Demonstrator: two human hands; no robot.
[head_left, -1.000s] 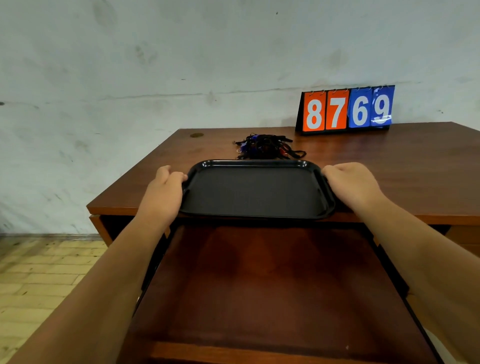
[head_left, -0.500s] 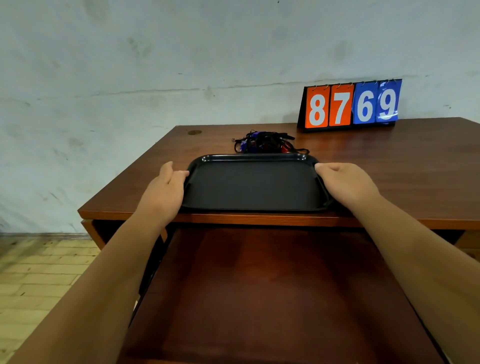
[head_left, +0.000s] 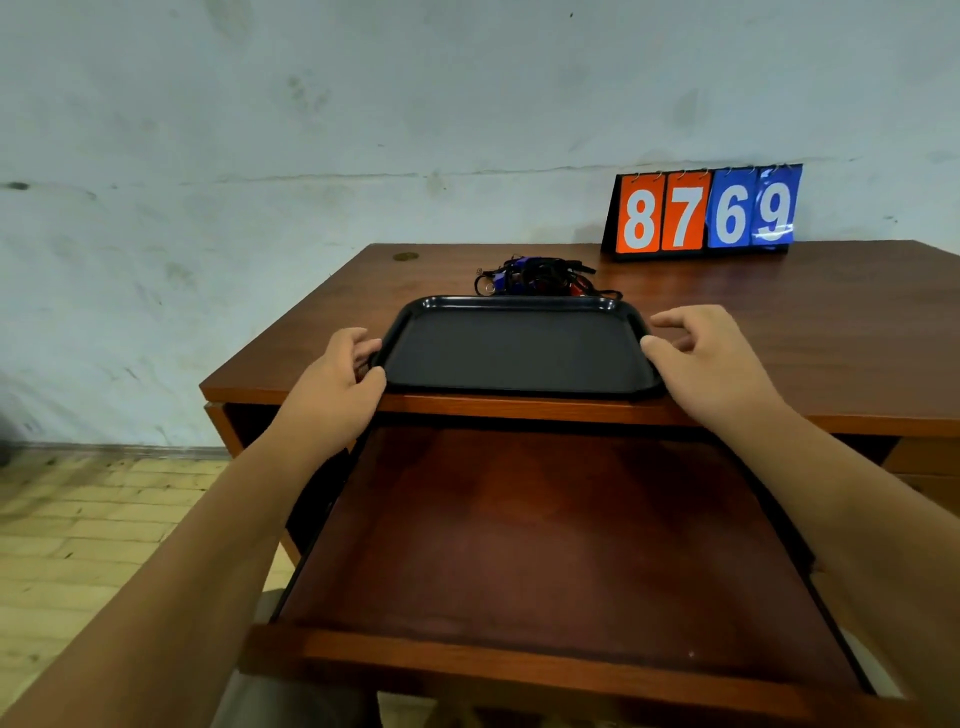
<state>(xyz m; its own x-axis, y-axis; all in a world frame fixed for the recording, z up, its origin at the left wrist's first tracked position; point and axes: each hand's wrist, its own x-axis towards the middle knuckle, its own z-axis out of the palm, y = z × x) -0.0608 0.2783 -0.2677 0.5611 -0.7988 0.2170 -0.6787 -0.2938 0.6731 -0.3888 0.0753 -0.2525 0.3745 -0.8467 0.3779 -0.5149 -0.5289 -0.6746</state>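
A black, empty plastic tray (head_left: 519, 348) lies flat on the brown wooden desk (head_left: 779, 332), close to its front edge. My left hand (head_left: 332, 389) is at the tray's left rim, fingers loosely bent, thumb by the near corner. My right hand (head_left: 711, 364) is at the right rim with fingers spread and lifted; only the thumb tip is near the rim. Neither hand grips the tray.
A tangle of dark lanyards with key rings (head_left: 535, 275) lies just behind the tray. A flip scoreboard (head_left: 706, 213) reading 8769 stands at the desk's back by the wall. A wooden pull-out shelf (head_left: 545, 530) extends toward me under the desk edge. Tiled floor lies to the left.
The tray went from held at the desk's front edge to resting on the desk. Both hands have loosened from its rims; the right fingers have spread open.
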